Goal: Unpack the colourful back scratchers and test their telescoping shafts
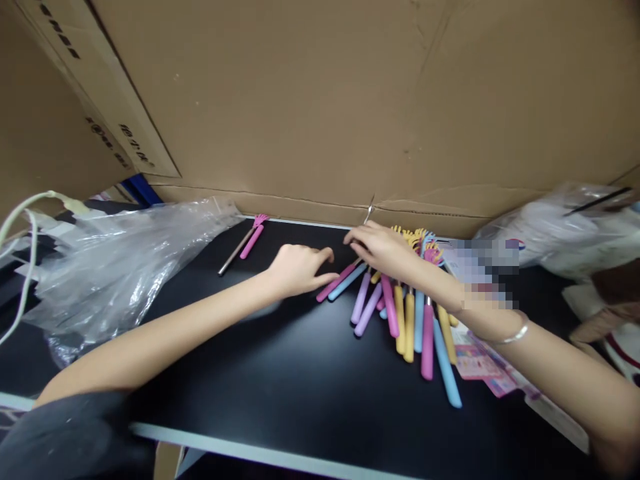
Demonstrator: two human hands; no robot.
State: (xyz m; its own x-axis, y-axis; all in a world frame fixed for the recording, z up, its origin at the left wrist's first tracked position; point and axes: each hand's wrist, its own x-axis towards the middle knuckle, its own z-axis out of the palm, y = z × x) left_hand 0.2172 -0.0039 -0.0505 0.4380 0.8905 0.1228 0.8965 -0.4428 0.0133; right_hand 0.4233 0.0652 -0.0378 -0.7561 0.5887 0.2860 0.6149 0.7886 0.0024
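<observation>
Our left hand (296, 271) is empty, fingers (327, 255) parted; we cannot tell whether our right hand (383, 247) grips anything. Back scratchers (409, 327) lie fanned on the table (280, 380) beneath it, probably light and stiff, best held by the handles (427, 343).

Dark characters (136, 144) on the cardboard (290, 100) are illegible.

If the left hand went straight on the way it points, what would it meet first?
Probably the right hand, though depth is unclear: the nearest pink handle, lower, might come first.
</observation>
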